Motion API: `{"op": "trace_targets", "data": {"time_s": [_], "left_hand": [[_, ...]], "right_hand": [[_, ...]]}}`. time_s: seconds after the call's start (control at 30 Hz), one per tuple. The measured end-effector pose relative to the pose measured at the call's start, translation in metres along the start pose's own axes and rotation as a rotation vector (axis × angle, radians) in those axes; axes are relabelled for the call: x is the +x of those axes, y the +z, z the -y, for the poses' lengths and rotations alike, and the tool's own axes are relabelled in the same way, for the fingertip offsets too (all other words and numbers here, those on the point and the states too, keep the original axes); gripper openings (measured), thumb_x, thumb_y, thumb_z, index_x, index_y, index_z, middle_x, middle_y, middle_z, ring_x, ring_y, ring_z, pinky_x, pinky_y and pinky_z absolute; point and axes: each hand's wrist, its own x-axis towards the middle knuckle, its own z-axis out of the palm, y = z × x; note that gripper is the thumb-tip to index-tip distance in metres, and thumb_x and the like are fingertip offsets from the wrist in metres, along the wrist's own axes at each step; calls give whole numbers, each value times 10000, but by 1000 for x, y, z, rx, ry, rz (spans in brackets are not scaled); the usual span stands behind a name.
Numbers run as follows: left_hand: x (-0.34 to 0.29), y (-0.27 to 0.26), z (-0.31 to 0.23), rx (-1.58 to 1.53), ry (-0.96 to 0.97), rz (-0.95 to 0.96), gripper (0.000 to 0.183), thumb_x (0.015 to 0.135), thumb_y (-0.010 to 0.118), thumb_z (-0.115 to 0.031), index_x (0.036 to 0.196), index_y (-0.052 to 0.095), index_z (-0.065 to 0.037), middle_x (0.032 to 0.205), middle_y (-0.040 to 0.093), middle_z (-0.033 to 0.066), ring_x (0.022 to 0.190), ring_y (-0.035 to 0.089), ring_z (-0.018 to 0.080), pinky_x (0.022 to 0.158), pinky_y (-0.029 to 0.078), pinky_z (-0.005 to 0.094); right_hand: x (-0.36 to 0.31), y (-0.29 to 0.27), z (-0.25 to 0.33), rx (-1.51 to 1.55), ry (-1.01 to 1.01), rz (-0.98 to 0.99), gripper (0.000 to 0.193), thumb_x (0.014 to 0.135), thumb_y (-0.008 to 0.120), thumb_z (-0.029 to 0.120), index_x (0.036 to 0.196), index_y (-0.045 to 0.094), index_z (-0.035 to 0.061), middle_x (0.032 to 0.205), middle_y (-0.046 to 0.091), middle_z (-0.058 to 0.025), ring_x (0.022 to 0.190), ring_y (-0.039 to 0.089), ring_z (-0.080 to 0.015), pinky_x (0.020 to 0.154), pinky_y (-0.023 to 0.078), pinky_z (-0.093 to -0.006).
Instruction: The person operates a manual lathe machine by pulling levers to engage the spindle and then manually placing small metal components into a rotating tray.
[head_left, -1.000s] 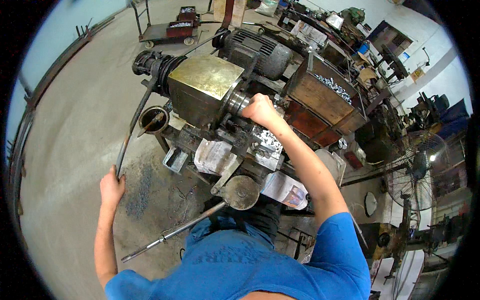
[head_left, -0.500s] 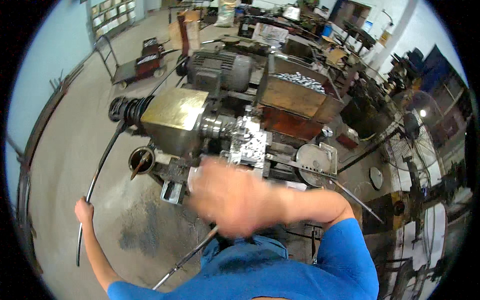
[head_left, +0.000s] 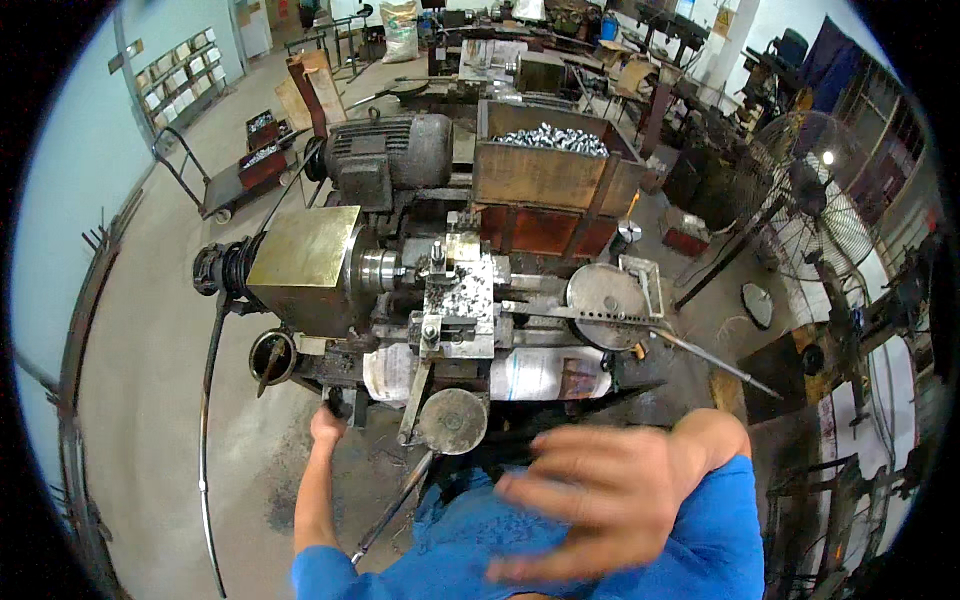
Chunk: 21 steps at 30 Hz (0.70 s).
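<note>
My bare hands [head_left: 326, 424] [head_left: 615, 495]: two, at eight and five o'clock. Large ribbed dark-grey metal motor [head_left: 392, 150]: one, at eleven. Round wire-cage fan [head_left: 810, 190]: one, at two. Dark flat-bed trolley [head_left: 224, 190]: one, at ten.

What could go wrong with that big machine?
The bare right hand might get nicked if it touched the dark bits scattered on the metal slide. The lever sticks out near the blue shirt, so it could get bumped. Shiny metal parts are piled in the box; some could spill if it were knocked.
</note>
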Motion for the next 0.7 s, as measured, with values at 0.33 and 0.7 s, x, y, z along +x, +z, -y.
{"op": "trace_targets", "data": {"time_s": [0.33,0.7], "left_hand": [[27,-48,-2,697,249,68,203,699,597,-147,900,605,-130,900,630,103,850,610,276,692,492,398],[-116,-110,-27,-93,182,211,425,736,654,-210,1118,568,-45,985,628,141,751,627,243,695,485,349]], "right_hand": [[-261,5,-101,-299,1346,99,605,555,612,80,1151,525,39,982,607,-183,881,592,-318,761,476,-353],[-542,-15,-74,-843,2099,502,285,649,569,178,903,571,49,944,602,-207,951,554,-350,862,410,-440]]}}
